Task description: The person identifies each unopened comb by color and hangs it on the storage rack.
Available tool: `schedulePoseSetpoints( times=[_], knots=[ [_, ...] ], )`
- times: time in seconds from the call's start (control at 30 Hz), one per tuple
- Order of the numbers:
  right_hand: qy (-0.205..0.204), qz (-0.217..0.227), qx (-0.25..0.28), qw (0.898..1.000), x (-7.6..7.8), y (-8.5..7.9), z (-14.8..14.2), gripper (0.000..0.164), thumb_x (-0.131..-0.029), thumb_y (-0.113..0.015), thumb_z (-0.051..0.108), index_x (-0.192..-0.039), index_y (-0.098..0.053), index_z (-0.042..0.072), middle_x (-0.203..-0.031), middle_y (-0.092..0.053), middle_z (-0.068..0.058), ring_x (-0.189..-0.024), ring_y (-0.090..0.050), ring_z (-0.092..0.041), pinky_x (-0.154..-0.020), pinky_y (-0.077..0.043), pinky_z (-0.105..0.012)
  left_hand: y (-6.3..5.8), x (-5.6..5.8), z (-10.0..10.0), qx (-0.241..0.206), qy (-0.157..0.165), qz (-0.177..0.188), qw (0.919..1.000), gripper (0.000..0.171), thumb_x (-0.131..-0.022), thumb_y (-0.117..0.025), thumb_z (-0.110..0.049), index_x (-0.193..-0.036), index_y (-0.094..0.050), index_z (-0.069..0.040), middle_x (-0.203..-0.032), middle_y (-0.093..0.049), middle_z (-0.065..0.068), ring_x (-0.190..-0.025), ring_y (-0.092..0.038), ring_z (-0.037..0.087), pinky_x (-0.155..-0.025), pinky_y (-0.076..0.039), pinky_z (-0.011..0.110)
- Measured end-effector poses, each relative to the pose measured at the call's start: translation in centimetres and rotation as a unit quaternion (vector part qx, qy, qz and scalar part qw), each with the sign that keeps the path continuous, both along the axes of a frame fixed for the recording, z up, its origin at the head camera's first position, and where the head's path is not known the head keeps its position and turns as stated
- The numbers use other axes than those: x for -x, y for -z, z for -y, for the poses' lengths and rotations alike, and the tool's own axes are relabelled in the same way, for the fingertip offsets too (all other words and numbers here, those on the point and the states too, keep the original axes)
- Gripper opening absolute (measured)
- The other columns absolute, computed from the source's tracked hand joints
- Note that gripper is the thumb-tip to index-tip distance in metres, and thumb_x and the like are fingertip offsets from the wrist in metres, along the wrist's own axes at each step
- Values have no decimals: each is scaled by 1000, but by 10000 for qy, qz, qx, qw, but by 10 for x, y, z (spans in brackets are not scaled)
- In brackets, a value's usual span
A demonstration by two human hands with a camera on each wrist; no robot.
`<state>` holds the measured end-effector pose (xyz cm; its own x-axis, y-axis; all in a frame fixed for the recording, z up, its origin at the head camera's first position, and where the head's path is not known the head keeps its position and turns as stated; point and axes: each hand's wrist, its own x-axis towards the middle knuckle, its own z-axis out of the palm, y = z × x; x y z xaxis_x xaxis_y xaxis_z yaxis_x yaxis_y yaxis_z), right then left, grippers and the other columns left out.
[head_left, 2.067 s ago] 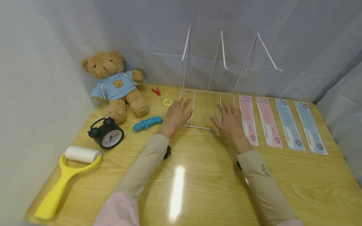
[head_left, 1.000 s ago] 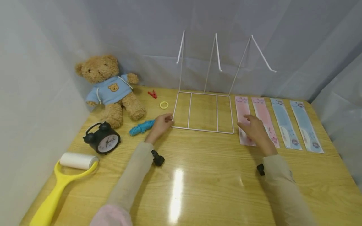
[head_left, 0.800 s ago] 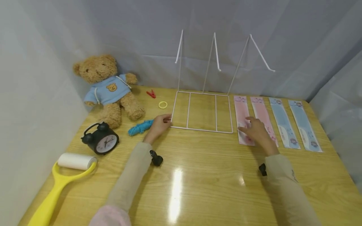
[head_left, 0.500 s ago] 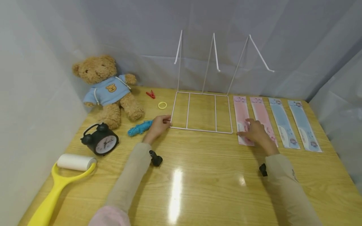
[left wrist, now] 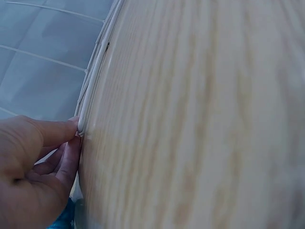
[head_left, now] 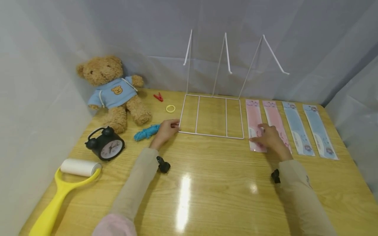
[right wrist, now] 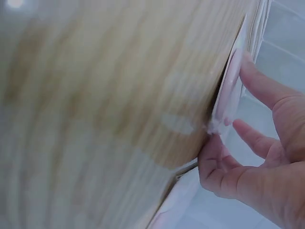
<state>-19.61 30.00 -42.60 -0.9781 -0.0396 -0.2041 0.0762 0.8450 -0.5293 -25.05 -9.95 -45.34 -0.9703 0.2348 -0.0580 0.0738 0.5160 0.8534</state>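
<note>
A white wire rack (head_left: 211, 135) with three bent upright arms stands at the back of the table. My left hand (head_left: 166, 131) pinches its front left corner between thumb and fingers; the left wrist view shows the thumb (left wrist: 62, 131) against the wire. My right hand (head_left: 270, 137) is over the leftmost flat pink packet (head_left: 253, 113), thumb on its left edge and fingertips at its right edge. In the right wrist view this packet (right wrist: 231, 86) lies between thumb and fingers, its near edge slightly off the wood. Part of it is hidden under the hand.
Another pink packet (head_left: 273, 114) and two blue packets (head_left: 295, 124) lie to the right. At left are a teddy bear (head_left: 116, 88), black alarm clock (head_left: 107, 144), yellow-handled lint roller (head_left: 63, 188), blue rope bundle (head_left: 146, 132), yellow ring (head_left: 170, 108) and red clip (head_left: 158, 97).
From over the rack, my left hand has gone to its front left corner and my right hand rightward to the first pink packet. The right thumb and fingers have since settled on the packet's edges.
</note>
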Motion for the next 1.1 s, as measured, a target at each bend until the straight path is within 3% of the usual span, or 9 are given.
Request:
schedulePoseSetpoints(
  times=[0.17, 0.23, 0.3, 0.4, 0.47, 0.6, 0.73, 0.87, 1.1],
  knots=[
    [-8, 31, 319, 9995, -1, 3, -4, 80, -83, -74, 28, -139, -35, -12, -99, -52, -27, -83, -50, -33, -75, -46, -43, 0, -1, 0, 8, -7, -50, 10000, 42, -92, -57, 3, -132, -50, 11, -121, -59, 27, -109, -59, 35, -93, -50, 38],
    [51, 143, 405, 9991, -2, 3, -5, 81, -82, -75, 29, -140, -35, -11, -98, -53, -25, -78, -51, -28, -72, -46, -38, 0, -1, 0, 14, -15, -73, 10000, 41, -91, -57, 3, -131, -50, 12, -121, -59, 27, -109, -59, 36, -93, -50, 38],
    [112, 271, 475, 9984, -3, 1, -5, 82, -82, -75, 31, -141, -34, -9, -109, -54, -32, -84, -56, -32, -77, -49, -43, 0, -1, 0, 29, -18, -91, 10000, 41, -91, -57, 3, -131, -50, 12, -120, -59, 27, -109, -59, 36, -93, -50, 38],
    [205, 338, 457, 9982, -4, -2, -4, 83, -82, -75, 31, -140, -33, -10, -128, -44, -39, -104, -51, -41, -91, -44, -54, 0, -1, -1, 20, -11, -83, 10000, 41, -91, -57, 4, -131, -50, 12, -120, -59, 27, -109, -59, 35, -92, -50, 38],
    [239, 319, 388, 9984, -4, -4, -3, 81, -81, -75, 30, -139, -34, -11, -133, -39, -41, -114, -46, -46, -98, -39, -58, -1, -1, -1, 14, -6, -62, 10000, 41, -91, -57, 3, -131, -50, 12, -121, -59, 27, -109, -59, 35, -92, -50, 38],
    [336, 293, 305, 9985, -3, -6, -1, 80, -80, -76, 27, -138, -35, -11, -133, -39, -40, -115, -43, -47, -98, -38, -58, -1, -1, -1, 14, -15, -3, 10000, 41, -92, -57, 3, -132, -50, 10, -121, -59, 26, -109, -59, 35, -93, -50, 38],
    [421, 349, 650, 9964, -3, -4, 0, 81, -81, -75, 20, -141, -30, -10, -130, -40, -39, -91, -55, -34, -79, -50, -42, 1, 0, -1, 7, -34, 50, 10000, 41, -92, -57, 2, -132, -50, 9, -122, -59, 26, -110, -59, 34, -93, -50, 39],
    [550, 439, 1322, 9887, -4, 1, -3, 82, -82, -73, 10, -144, -22, -7, -117, -46, -34, -57, -51, -11, -52, -47, -24, 2, 0, -2, -4, -46, 30, 10000, 41, -92, -57, 2, -132, -51, 10, -121, -60, 26, -109, -59, 34, -92, -50, 38],
    [585, 353, 1651, 9839, -4, 4, -7, 68, -89, -66, 13, -142, -29, -8, -97, -56, -23, -57, -55, -9, -52, -49, -24, 1, -2, -1, 48, -43, 35, 10000, 41, -93, -57, 1, -132, -50, 10, -120, -60, 26, -109, -59, 34, -92, -50, 38]
  ],
)
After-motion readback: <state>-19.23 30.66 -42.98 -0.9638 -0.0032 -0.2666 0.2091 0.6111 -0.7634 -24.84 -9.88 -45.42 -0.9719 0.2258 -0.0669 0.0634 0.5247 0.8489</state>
